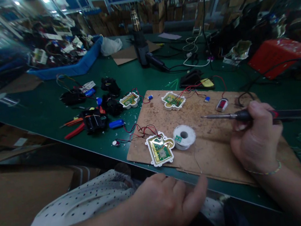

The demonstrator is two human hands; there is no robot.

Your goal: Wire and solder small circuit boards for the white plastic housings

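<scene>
My right hand (260, 136) is closed round a soldering iron (244, 115), its tip pointing left above a brown board (211, 149). My left hand (171, 201) is at the board's front edge with its fingers curled; what they hold, if anything, is hidden. A thin solder wire (196, 162) runs from a white spool (189, 134) towards my left thumb. On top of the spool rests a small green circuit board (179, 138). Left of it lies a white casing (160, 150) with a green circuit board inside and red and black wires leading to a blue cylindrical cell (116, 124).
Farther back on the board lies another wired casing (173, 100). Red-handled pliers (75, 130) and black wrapped parts (95, 120) lie left. A hot air gun (140, 41) stands behind, near a full blue bin (66, 70). A red box (277, 56) is at right.
</scene>
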